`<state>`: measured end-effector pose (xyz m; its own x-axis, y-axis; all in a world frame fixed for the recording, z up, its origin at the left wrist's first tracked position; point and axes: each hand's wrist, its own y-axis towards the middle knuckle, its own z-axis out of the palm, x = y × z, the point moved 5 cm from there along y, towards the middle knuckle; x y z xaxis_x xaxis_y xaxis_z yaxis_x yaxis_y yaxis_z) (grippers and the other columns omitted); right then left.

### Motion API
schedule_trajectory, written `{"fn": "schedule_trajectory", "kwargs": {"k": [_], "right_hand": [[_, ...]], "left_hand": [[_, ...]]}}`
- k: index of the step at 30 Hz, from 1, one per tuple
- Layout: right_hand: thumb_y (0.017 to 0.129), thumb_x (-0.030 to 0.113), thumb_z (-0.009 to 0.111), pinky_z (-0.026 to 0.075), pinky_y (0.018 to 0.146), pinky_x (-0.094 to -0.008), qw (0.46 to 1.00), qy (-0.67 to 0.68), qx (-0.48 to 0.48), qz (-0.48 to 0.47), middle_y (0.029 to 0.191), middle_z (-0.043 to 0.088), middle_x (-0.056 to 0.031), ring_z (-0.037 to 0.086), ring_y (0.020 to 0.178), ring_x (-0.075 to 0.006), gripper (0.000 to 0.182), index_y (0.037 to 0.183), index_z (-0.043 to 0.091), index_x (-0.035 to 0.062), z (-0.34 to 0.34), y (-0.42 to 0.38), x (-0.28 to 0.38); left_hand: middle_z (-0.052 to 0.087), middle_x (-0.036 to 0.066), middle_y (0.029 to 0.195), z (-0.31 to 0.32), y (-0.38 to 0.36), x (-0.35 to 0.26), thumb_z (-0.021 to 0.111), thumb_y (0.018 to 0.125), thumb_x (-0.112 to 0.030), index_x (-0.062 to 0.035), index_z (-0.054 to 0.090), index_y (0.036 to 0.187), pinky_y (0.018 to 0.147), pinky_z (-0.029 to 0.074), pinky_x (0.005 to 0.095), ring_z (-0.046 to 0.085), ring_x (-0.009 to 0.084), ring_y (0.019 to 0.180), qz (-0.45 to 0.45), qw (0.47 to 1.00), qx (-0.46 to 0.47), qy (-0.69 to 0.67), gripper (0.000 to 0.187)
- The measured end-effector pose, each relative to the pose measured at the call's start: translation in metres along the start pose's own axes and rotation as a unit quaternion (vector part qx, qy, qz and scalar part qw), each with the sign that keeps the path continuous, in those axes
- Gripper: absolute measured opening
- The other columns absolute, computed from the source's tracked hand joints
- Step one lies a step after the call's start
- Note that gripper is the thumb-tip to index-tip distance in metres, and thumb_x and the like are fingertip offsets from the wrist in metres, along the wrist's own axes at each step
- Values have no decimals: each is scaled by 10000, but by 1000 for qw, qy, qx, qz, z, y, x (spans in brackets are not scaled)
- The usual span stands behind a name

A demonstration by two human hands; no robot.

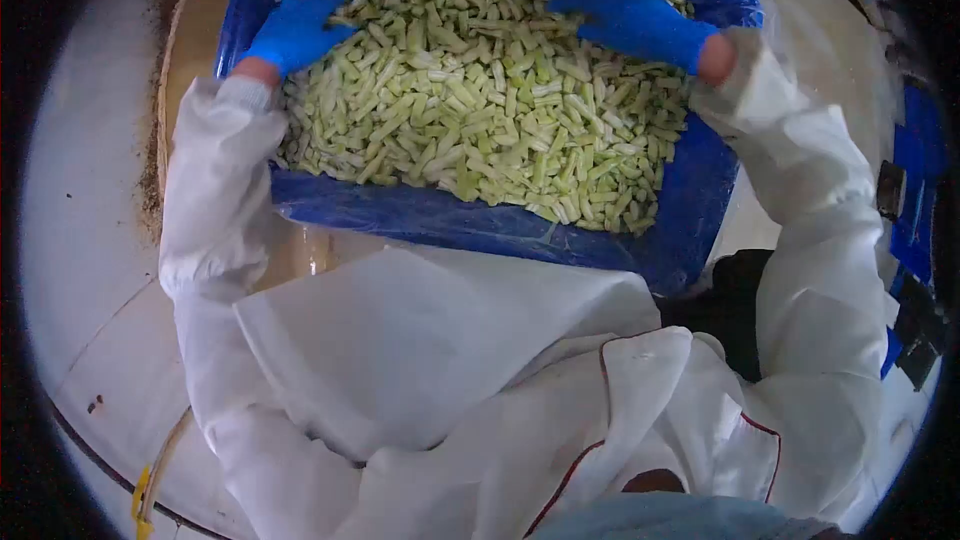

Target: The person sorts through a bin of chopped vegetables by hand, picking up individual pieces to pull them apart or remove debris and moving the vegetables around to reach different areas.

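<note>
Pale green cut vegetable pieces (480,105), short and stick-shaped, fill a large blue tub (400,208). Their exact kind I cannot make out. At the tub's upper left, my left hand (305,22) in a blue glove lies over the edge of the heap with its fingers spread. My right hand (635,20), also blue-gloved, rests flat on the pieces at the upper right, fingers stretched inward and slightly blurred. Neither hand shows anything gripped in it. Clear plastic film seems to line the tub's walls.
White sleeves cover both arms, and a white apron (430,330) hangs between me and the tub's near wall. Pale, stained floor (100,190) shows on the left. Blue and dark objects (915,180) stand at the far right.
</note>
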<state>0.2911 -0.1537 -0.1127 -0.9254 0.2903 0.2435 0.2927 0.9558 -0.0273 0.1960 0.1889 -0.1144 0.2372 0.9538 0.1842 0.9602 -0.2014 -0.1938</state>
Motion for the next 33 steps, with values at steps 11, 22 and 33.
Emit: {"fn": "schedule_trajectory", "kwargs": {"k": [11,22,33], "right_hand": [[768,195,609,411,925,-402,947,234,218,-6,1157,546,-188,525,1071,-338,344,1094,617,86,-52,-67,40],[782,157,572,474,767,-395,949,221,220,37,1018,581,-141,586,886,-316,247,1018,611,94,-37,-53,52],[784,495,568,155,1008,-656,999,-18,-39,28,1450,224,-152,203,1308,-439,602,1309,460,222,24,57,50]], "left_hand": [[585,181,1094,-65,-145,-61,668,753,-280,-198,565,1202,841,462,399,577,351,957,-55,921,204,-326,468],[582,166,950,-68,-75,-64,557,827,-286,-171,585,1156,768,474,415,573,330,908,-18,973,-11,-230,349],[130,157,1485,21,5,-71,527,749,-644,-326,305,1389,966,124,700,142,466,1319,-22,989,-15,-148,749]]}}
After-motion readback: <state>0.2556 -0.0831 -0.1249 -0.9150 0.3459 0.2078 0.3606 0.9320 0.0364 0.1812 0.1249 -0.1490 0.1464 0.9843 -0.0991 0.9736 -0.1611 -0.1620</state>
